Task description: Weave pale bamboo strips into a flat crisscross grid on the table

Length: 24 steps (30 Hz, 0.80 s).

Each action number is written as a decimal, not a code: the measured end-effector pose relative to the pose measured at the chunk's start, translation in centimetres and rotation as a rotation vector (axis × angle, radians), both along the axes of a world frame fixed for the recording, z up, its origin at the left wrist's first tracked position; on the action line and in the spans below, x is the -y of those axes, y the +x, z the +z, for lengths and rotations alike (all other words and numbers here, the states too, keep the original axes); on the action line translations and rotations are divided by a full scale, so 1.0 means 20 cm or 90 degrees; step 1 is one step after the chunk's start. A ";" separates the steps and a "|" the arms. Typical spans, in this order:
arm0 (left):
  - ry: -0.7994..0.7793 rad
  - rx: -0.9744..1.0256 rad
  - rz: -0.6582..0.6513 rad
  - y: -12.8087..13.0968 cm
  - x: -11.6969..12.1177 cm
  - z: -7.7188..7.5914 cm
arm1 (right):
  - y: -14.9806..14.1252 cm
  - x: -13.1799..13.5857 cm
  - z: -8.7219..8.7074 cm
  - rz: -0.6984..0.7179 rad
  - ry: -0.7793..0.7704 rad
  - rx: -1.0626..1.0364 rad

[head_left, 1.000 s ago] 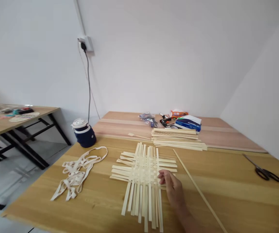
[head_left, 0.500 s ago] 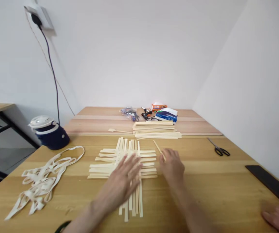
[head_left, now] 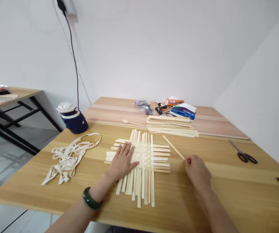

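A cross-shaped mat of woven pale wooden strips [head_left: 143, 155] lies flat on the wooden table [head_left: 195, 207]. Spread over its left part is my left hand [head_left: 123, 159], palm down with the fingers apart. To the right of the mat, my right hand [head_left: 198, 171] pinches one end of a single wooden strip [head_left: 173, 147]. That strip slants up and to the left, apart from the mat. Behind the mat rests a stack of loose wooden strips [head_left: 170, 125].
White fabric tape [head_left: 73, 155] lies tangled at the left, near a blue and white jug [head_left: 73, 118]. Scissors [head_left: 243, 152] are at the right. A glue gun [head_left: 160, 108], a blue packet [head_left: 183, 111] and a plastic bag [head_left: 143, 105] sit at the back.
The camera view has turned left. My left hand has come down onto the mat's left side. My right hand has drawn farther from the mat, holding the strip.
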<state>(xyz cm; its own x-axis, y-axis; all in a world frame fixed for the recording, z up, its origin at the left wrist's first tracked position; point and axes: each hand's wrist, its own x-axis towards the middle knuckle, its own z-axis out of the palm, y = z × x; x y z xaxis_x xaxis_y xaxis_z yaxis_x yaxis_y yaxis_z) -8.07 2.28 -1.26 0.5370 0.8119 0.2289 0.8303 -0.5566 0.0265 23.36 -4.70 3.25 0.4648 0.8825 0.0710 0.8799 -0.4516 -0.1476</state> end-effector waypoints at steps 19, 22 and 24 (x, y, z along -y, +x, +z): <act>0.055 0.020 0.034 0.06 -0.03 0.06 | -0.58 -0.29 -0.21 0.372 0.143 -0.038; 0.042 0.034 0.021 0.15 -0.07 0.12 | -0.57 -0.28 -0.22 0.370 0.161 -0.047; 0.006 0.024 0.006 0.21 -0.10 0.12 | -0.57 -0.28 -0.23 0.373 0.167 -0.042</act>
